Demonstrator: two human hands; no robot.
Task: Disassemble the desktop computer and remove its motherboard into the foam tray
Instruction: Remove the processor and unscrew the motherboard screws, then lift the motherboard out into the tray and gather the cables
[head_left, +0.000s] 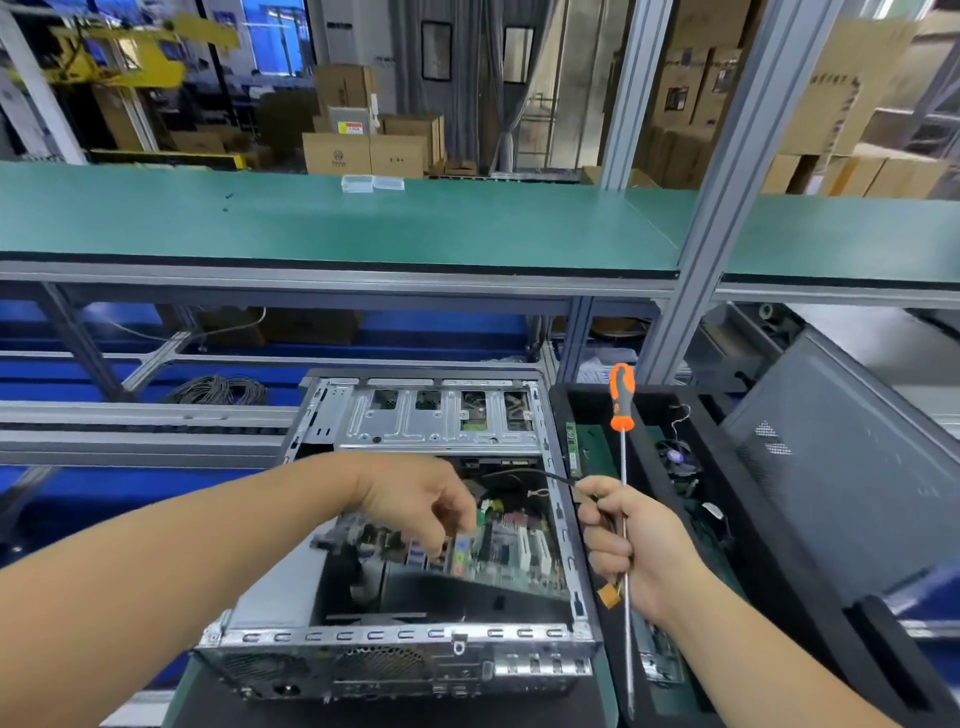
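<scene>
The left hand (415, 501) pinches the motherboard (498, 551), tilted inside the open computer case (395, 636). The right hand (631, 545) grips a screwdriver (623, 467) and cable (519, 474) beside the foam tray (779, 545); a still-attached cable may snag the board.

Open desktop computer case (415, 613) is lying on the worktop (605, 691), side panel off. Left hand (415, 506) is reaching into the case, fingertips pinching at the upper edge of the motherboard (511, 558), which is sitting tilted inside. Right hand (631, 545) is gripping the shaft of an orange-handled screwdriver (623, 467), handle up, tip down, together with a black cable (524, 474) running from the case. Black foam tray (727, 519) is sitting just right of the case, holding a green board and a fan.
</scene>
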